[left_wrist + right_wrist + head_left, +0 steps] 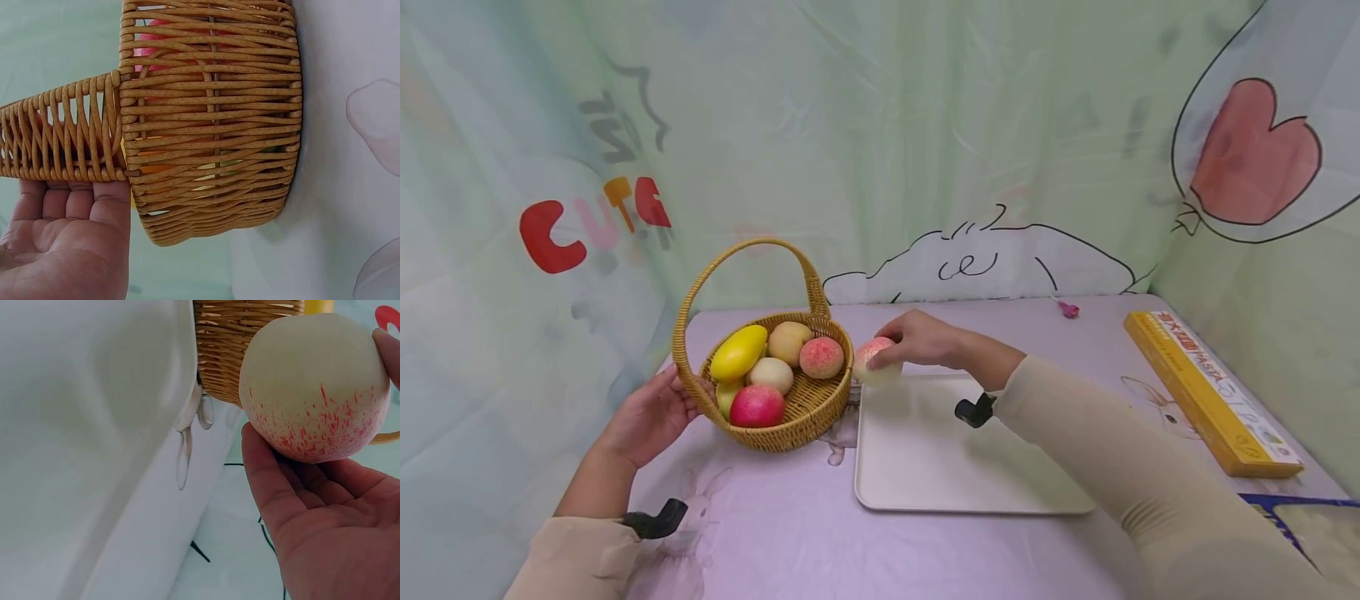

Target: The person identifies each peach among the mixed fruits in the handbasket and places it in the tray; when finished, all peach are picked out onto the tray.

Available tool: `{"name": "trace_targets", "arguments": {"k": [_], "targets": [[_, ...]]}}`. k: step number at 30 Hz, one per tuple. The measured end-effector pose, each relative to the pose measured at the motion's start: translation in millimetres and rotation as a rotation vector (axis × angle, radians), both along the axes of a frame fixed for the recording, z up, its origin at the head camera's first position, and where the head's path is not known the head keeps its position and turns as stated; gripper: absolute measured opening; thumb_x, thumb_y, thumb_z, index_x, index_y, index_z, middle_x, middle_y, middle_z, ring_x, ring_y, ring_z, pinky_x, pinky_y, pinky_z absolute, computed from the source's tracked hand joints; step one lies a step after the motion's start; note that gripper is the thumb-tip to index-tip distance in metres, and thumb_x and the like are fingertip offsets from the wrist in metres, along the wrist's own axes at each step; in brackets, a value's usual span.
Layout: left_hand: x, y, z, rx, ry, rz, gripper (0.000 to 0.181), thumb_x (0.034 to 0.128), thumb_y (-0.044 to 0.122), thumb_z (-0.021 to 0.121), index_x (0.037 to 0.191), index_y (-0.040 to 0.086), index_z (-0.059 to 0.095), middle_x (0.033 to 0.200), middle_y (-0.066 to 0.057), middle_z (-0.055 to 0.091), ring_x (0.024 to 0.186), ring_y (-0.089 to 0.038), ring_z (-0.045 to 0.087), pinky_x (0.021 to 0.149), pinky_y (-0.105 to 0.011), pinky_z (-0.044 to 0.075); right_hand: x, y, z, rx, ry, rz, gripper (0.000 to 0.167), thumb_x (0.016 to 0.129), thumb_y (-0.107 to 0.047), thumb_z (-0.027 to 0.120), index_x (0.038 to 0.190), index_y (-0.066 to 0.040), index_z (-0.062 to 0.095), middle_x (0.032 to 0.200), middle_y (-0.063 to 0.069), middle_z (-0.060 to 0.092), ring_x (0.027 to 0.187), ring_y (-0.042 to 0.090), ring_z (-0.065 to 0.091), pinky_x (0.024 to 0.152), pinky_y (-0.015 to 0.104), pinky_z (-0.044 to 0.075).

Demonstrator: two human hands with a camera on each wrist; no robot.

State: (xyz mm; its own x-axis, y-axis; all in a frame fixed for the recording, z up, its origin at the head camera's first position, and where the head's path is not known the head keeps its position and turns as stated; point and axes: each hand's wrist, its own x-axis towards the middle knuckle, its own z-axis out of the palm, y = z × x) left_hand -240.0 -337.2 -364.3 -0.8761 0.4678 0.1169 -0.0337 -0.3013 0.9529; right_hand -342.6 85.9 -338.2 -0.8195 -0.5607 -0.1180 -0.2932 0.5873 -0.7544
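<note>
My right hand [925, 340] holds a pale peach [877, 363] with red speckles, gripped between thumb and fingers. The peach is over the far left corner of a white tray [970, 492], close beside the basket's right rim. The wicker basket [790, 437] bears a yellow mango-shaped fruit [739, 353], a tan round fruit [789, 342], a pink peach [822, 358], a pale round fruit [771, 377], a red fruit [757, 407] and a partly hidden yellow-green one. At the basket's left, my left hand [69, 240] touches the handle base [62, 134], its extended fingers passing behind the weave.
A yellow pasta box [1213, 396] lies along the table's right side. Near the back edge is a small pink flower-like item [1067, 309]. Blue-edged packaging [1292, 521] shows at the lower right. Printed curtains [880, 150] enclose the table [820, 533].
</note>
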Motion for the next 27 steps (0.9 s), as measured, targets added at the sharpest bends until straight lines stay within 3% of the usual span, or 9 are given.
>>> {"name": "trace_targets", "arguments": {"k": [5, 13, 20, 27], "targets": [[0.5, 0.3, 1.8, -0.014, 0.012, -0.001, 0.042, 0.1141, 0.027, 0.021, 0.117, 0.019, 0.062, 0.112, 0.001, 0.075, 0.108, -0.014, 0.068, 0.1, -0.024, 0.053, -0.9, 2.8, -12.9, -0.001, -0.03, -0.017, 0.042, 0.086, -0.034, 0.083, 0.12, -0.011, 0.076, 0.101, -0.001, 0.074, 0.097, 0.016, 0.061, 0.087, 0.031, 0.05], [0.4, -0.4, 0.7, -0.011, 0.013, -0.017, 0.043, 0.1141, 0.026, 0.02, 0.117, 0.018, 0.062, 0.114, 0.001, 0.074, 0.109, -0.014, 0.068, 0.1, -0.024, 0.053, -0.8, 1.7, -29.3, 0.059, 0.009, 0.0, 0.036, 0.083, -0.036, 0.083, 0.107, -0.01, 0.076, 0.089, -0.002, 0.067, 0.091, 0.015, 0.055, 0.081, 0.029, 0.046], [0.0, -0.2, 0.2, -0.009, 0.017, -0.017, 0.041, 0.114, 0.025, 0.02, 0.12, 0.019, 0.06, 0.114, 0.001, 0.074, 0.108, -0.014, 0.067, 0.099, -0.024, 0.053, -0.7, -0.6, -39.5, 0.105, -0.023, -0.017, 0.047, 0.083, -0.039, 0.084, 0.119, -0.01, 0.075, 0.101, 0.0, 0.07, 0.099, 0.017, 0.057, 0.085, 0.03, 0.047], [0.6, 0.0, 0.8, 0.003, 0.008, -0.017, 0.04, 0.1142, 0.025, 0.02, 0.121, 0.018, 0.059, 0.114, 0.0, 0.074, 0.108, -0.014, 0.068, 0.099, -0.025, 0.053, 0.8, -1.8, -39.0, 0.115, -0.029, -0.021, 0.054, 0.084, -0.043, 0.082, 0.125, -0.01, 0.072, 0.108, 0.001, 0.07, 0.102, 0.018, 0.058, 0.088, 0.031, 0.048]]}}
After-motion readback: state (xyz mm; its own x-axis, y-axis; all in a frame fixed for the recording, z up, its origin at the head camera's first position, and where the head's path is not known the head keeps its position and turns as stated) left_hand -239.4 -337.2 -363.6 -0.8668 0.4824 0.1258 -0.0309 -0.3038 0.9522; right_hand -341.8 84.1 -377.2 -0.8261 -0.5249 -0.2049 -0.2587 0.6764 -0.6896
